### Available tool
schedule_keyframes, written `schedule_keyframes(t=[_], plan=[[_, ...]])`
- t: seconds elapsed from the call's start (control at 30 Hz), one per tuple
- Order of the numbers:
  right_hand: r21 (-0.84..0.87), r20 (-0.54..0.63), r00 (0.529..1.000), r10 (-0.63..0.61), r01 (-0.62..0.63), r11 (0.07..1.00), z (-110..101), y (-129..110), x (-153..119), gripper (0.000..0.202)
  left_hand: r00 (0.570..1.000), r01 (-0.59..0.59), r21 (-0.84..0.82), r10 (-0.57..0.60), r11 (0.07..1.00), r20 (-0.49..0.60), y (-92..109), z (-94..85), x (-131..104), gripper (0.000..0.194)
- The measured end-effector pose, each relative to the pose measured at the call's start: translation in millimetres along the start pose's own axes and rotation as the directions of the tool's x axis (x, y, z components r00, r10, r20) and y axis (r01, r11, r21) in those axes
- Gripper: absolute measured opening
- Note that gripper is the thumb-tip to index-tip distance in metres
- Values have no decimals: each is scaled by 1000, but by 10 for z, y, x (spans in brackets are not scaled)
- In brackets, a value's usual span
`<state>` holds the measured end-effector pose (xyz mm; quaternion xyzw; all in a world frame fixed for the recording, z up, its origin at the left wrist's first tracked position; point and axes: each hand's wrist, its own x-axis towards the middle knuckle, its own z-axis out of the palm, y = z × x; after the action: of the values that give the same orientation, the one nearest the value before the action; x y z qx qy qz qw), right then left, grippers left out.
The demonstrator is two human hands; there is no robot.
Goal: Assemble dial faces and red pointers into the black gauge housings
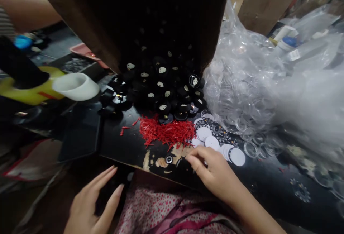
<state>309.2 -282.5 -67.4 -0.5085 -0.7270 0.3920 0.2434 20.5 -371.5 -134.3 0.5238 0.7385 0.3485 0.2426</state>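
Discs (212, 142) sit under your pinching right hand (212, 167); red slivers (168, 132) and black parts (163, 87) crowd behind; left hand (92, 200) rests open.

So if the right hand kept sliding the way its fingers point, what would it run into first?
Most likely the pile of red slivers: the right hand points up-left over the black board, fingertips just short of it. Depth is hard to judge.

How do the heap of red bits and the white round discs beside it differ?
The red bits are thin, stick-like slivers tangled in a loose heap; the white discs are flat circles lying overlapped. The red bits lie untouched, while the right hand rests its fingertips at the white discs. Both sit on the black worktop.
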Motion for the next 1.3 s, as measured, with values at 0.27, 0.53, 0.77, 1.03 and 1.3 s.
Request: schedule_keyframes(t=[0.27,0.53,0.77,1.03,1.3], plan=[[-91,27,998,-65,67,994,-15,-129,-50,16,854,-520,99,519,848,42,1090,620,1444,50],[-37,18,1000,-22,23,999,1,-35,-61,17,813,-582,29,581,813,27,1061,675,1572,44],[-1,-146,987,-69,70,998,66,-110,10,49,956,178,-729,59,661,287,1214,793,692,52],[-224,-70,998,8,-24,974,-251,114,-103,34,840,502,-685,-109,528,531,1063,879,204,37],[-593,-217,975,53,-175,786,-299,437,3,23,712,702,-698,-168,139,682,1247,897,191,35]])
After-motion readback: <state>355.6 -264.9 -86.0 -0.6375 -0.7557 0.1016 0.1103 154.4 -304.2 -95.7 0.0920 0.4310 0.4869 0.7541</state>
